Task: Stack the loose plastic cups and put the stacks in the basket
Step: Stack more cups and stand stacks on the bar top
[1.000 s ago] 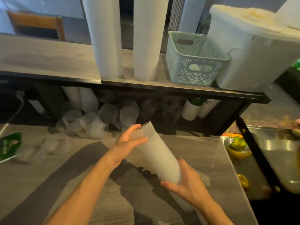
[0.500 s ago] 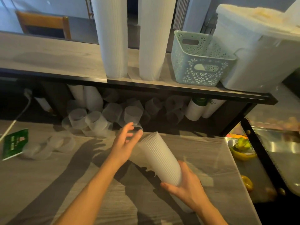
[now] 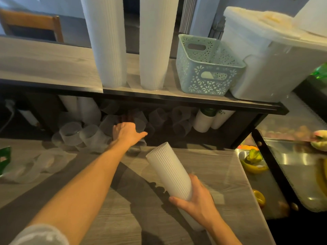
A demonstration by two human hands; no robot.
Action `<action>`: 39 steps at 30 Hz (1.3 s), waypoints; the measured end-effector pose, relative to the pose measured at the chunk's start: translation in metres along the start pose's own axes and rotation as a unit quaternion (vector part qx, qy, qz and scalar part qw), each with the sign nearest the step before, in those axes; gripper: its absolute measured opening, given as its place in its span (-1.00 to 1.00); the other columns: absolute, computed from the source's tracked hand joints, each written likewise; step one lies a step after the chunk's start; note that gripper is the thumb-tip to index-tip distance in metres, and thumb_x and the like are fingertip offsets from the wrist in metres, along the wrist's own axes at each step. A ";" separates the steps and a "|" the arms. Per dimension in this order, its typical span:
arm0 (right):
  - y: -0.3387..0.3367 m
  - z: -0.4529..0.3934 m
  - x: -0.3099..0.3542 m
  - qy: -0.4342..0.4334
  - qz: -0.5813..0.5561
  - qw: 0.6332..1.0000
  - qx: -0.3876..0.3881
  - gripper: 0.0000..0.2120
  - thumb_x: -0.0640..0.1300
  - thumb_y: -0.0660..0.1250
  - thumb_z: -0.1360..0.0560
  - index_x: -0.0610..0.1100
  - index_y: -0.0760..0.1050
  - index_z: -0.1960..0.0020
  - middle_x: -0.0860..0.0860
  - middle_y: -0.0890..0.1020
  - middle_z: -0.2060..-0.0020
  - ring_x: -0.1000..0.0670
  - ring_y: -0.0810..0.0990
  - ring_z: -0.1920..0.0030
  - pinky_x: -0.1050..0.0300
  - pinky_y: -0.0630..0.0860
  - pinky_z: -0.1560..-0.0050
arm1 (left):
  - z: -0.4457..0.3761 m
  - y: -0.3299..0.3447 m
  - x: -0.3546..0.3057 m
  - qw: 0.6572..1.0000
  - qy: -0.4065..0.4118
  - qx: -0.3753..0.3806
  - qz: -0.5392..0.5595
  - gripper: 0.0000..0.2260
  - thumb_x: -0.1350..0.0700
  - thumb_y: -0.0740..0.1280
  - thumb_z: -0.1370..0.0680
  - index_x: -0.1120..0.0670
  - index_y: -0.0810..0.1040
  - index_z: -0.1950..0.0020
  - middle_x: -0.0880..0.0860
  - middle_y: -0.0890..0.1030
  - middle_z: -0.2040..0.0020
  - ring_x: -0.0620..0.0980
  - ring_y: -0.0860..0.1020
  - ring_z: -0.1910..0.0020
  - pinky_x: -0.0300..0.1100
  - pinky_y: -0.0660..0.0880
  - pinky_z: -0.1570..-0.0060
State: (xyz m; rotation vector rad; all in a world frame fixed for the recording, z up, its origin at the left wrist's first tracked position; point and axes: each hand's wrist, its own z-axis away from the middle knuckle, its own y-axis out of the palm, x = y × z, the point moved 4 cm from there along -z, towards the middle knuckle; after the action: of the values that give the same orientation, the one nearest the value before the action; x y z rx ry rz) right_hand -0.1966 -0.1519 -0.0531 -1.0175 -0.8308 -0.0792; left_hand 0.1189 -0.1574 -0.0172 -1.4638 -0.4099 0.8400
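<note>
My right hand [image 3: 196, 200] grips the lower end of a tilted stack of ribbed translucent cups [image 3: 169, 170] above the wooden counter. My left hand [image 3: 128, 132] reaches forward under the shelf into the pile of loose clear cups [image 3: 70, 132]. Its thumb is spread and its fingertips, blurred in the shade, are among the cups. The pale green lattice basket [image 3: 203, 85] stands on the upper shelf at the right, with nothing visible inside.
Two tall cup stacks [image 3: 108, 41] stand on the shelf left of the basket. A big white lidded bin [image 3: 265, 64] sits to its right. More loose cups [image 3: 44, 163] lie on the counter at left. A steel tray with fruit [image 3: 253, 161] borders the counter's right edge.
My left hand let go of the stack's top and moved forward under the shelf to the loose cups. My right hand kept the stack, now held slightly lower.
</note>
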 end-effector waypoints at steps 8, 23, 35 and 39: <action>-0.001 -0.007 -0.001 0.002 0.010 1.000 0.003 -0.15 0.48 0.39 -0.15 0.15 0.22 -0.31 0.16 0.48 -0.10 0.10 0.50 -0.06 0.15 0.49 0.03 | 0.013 0.006 0.005 0.991 0.001 -0.050 0.121 -0.50 -0.20 0.37 -0.51 0.19 0.49 -0.19 0.22 0.50 -0.22 0.22 0.46 -0.21 0.06 0.43 -0.21; 0.006 -0.004 0.016 -0.050 0.073 0.994 0.063 -0.27 0.38 0.42 -0.22 0.16 0.22 -0.25 0.18 0.42 -0.06 0.07 0.50 -0.08 0.13 0.46 -0.04 | 0.111 0.001 0.041 0.833 0.004 -0.014 0.554 -0.59 -0.21 0.35 -0.51 -0.15 0.51 -0.33 -0.10 0.52 -0.25 -0.28 0.50 -0.16 -0.37 0.39 -0.09; 0.009 -0.008 0.038 -0.134 0.019 0.989 0.066 -0.17 0.53 0.37 -0.19 0.32 0.19 -0.37 0.27 0.49 -0.19 0.16 0.51 -0.15 0.08 0.49 -0.15 | 0.134 -0.012 0.028 0.846 0.059 0.058 0.526 -0.63 -0.15 0.34 -0.55 -0.12 0.50 -0.35 -0.18 0.50 -0.25 -0.34 0.46 -0.18 -0.33 0.37 -0.19; 0.008 -0.014 0.041 -0.125 0.033 0.989 0.073 -0.21 0.46 0.41 -0.19 0.22 0.23 -0.29 0.25 0.52 -0.11 0.12 0.55 -0.10 0.07 0.50 -0.10 | 0.142 -0.004 0.020 0.830 0.047 0.050 0.553 -0.44 -0.37 0.26 -0.39 -0.15 0.52 -0.32 -0.23 0.50 -0.25 -0.39 0.44 -0.18 -0.34 0.36 -0.18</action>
State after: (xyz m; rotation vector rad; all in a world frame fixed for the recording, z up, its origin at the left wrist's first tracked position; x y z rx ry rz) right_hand -0.1565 -0.1455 -0.0356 -0.9264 -1.0147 0.1662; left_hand 0.0321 -0.0437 -0.0027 -1.5856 0.6535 1.6473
